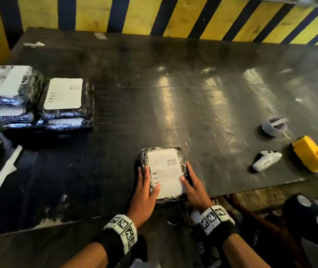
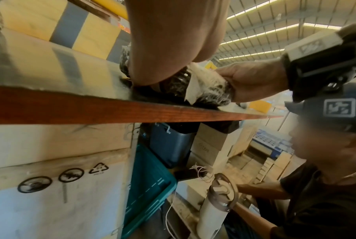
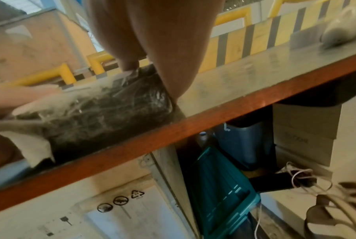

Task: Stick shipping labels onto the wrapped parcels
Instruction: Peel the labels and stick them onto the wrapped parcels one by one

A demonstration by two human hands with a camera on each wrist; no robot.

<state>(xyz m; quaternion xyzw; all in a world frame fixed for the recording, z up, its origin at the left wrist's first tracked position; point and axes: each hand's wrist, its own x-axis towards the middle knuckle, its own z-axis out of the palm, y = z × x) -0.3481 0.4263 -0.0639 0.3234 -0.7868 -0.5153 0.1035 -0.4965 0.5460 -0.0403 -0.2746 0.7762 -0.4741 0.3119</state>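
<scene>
A black, film-wrapped parcel (image 1: 182, 157) lies at the table's near edge with a white shipping label (image 1: 165, 169) on its top. My left hand (image 1: 146, 188) rests along the parcel's left side, its thumb on the label's lower left. My right hand (image 1: 193, 182) lies along the right side, thumb pressing the label's lower right. Both hands' fingers look straight. In the left wrist view the parcel (image 2: 205, 90) shows a loose paper edge hanging over its near end beside my right hand (image 2: 254, 80). The right wrist view shows the parcel (image 3: 103, 116) side-on.
Labelled black parcels (image 1: 65, 97) are stacked at the far left, with white backing strips (image 1: 5, 171) nearby. At the right lie a grey tape roll (image 1: 274, 125), a white handheld device (image 1: 266, 160) and a yellow holder (image 1: 312, 154). The table edge (image 1: 251, 188) runs close behind the parcel.
</scene>
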